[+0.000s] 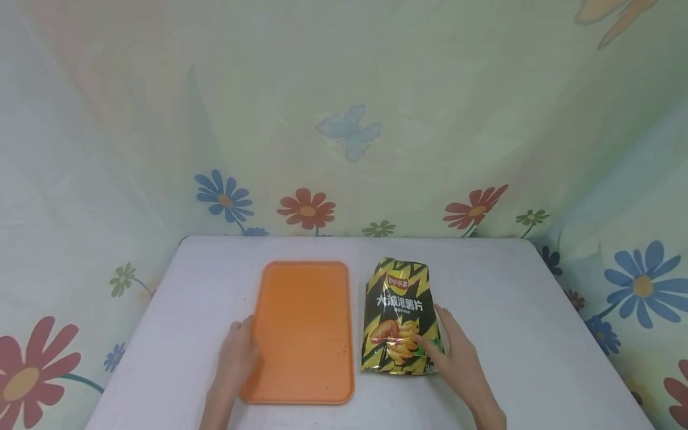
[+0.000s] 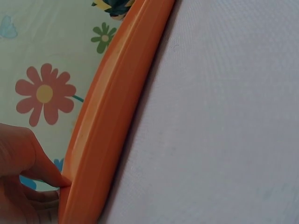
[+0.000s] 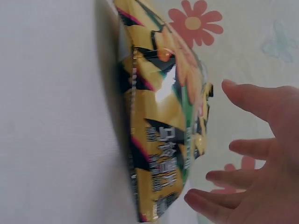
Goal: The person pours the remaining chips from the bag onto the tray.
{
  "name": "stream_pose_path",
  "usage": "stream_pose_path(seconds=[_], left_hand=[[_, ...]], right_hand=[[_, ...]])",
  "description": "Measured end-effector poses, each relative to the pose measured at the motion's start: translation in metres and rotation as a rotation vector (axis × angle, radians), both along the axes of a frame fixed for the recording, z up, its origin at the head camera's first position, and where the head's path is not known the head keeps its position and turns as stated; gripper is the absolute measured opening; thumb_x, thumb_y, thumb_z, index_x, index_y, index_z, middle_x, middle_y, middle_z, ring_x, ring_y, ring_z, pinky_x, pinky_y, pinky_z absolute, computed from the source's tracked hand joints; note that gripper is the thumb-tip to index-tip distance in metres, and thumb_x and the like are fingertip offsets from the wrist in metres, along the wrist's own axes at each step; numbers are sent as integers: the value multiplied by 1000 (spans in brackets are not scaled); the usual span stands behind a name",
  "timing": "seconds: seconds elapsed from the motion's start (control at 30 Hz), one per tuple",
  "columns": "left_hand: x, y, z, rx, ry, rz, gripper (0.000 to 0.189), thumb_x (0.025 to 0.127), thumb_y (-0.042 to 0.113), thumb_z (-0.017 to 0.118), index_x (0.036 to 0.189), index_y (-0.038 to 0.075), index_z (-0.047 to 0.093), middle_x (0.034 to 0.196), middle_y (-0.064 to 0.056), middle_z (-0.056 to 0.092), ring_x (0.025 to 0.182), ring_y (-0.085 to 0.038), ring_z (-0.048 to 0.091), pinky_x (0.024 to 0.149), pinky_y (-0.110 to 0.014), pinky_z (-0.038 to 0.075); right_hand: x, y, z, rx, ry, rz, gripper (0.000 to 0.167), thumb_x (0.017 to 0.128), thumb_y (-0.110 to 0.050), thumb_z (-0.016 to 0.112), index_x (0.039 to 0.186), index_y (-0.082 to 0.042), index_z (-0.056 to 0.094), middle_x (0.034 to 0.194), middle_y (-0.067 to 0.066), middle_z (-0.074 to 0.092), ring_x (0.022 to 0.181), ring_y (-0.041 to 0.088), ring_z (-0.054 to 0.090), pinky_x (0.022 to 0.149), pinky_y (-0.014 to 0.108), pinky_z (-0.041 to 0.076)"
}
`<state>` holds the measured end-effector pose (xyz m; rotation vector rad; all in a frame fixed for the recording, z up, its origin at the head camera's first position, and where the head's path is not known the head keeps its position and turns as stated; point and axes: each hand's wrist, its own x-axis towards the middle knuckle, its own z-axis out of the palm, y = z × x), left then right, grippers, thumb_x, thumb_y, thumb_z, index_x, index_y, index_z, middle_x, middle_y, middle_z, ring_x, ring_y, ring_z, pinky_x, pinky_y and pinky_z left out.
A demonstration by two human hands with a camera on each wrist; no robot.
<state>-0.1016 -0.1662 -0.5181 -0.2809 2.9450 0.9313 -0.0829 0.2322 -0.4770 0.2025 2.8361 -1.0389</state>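
An orange tray (image 1: 303,334) lies lengthwise on the table, left of centre. At its left side, my left hand (image 1: 236,352) pinches the rim; the left wrist view has the hand (image 2: 23,172) at the near end of the tray's raised side (image 2: 117,93). To the tray's right lies a black and yellow bag of potato chips (image 1: 398,322), face up. My right hand (image 1: 457,352) is at the bag's lower right, its thumb over the front. Spread fingers of this hand (image 3: 252,163) face the bag (image 3: 159,116) in the right wrist view, without gripping it.
Both things lie on a white-covered table (image 1: 510,298). Behind it and along both sides hangs a pale curtain (image 1: 344,71) printed with flowers and butterflies. A narrow strip of table separates the tray from the bag. Small dark specks show on the tray.
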Motion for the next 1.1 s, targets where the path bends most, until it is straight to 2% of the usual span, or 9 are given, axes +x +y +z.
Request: stream_pose_path(seconds=[0.1,0.3,0.37,0.43,0.57,0.7,0.93,1.1], left_hand=[[0,0,0,1,7,1,53,90,-10,57,143,-12,49,106,-23,59,81,-21,55,69,-35,52],[2,0,-2,21,15,-4,52,91,-10,56,142,-13,49,108,-24,59,83,-22,56,71,-37,53],[2,0,-2,14,19,-6,52,91,-10,56,142,-12,49,109,-25,59,84,-23,57,71,-37,54],[3,1,-3,5,34,-10,53,89,-11,57,142,-13,50,109,-26,59,83,-23,58,71,-37,54],[2,2,-4,-3,51,-13,54,87,-12,58,141,-13,50,110,-26,60,84,-24,59,72,-39,55],[2,2,-3,3,50,-11,55,87,-12,57,142,-12,50,111,-26,60,85,-24,59,73,-40,55],[3,2,-2,18,15,6,56,89,-11,56,144,-12,47,114,-25,59,88,-24,58,75,-39,55],[4,2,-2,10,14,9,53,92,-9,54,145,-11,47,114,-25,58,88,-24,59,74,-39,55]], right_hand=[[1,1,-8,-8,-42,-34,97,97,-58,62,163,-3,18,165,29,23,150,52,25,116,68,28],[4,2,-21,-25,-64,-55,98,96,-58,63,162,-1,21,161,33,30,145,54,33,113,68,34],[4,1,-23,-26,-54,-57,97,95,-55,67,161,0,23,160,33,30,146,54,31,115,68,30],[5,0,-25,-28,-37,-61,95,93,-50,70,160,0,26,158,34,35,143,54,36,114,68,33],[6,-1,-31,-29,17,-78,90,90,-45,76,158,-4,34,144,34,48,125,48,52,105,65,44],[8,-2,-34,-35,64,-82,86,88,-42,80,156,-9,38,135,29,48,115,42,54,100,65,46],[11,-2,-35,-104,107,-54,75,87,-35,82,151,-17,48,137,23,48,122,42,52,104,66,44],[12,-3,-33,-213,52,-30,69,88,-34,81,150,-24,51,156,21,45,142,48,42,111,71,35]])
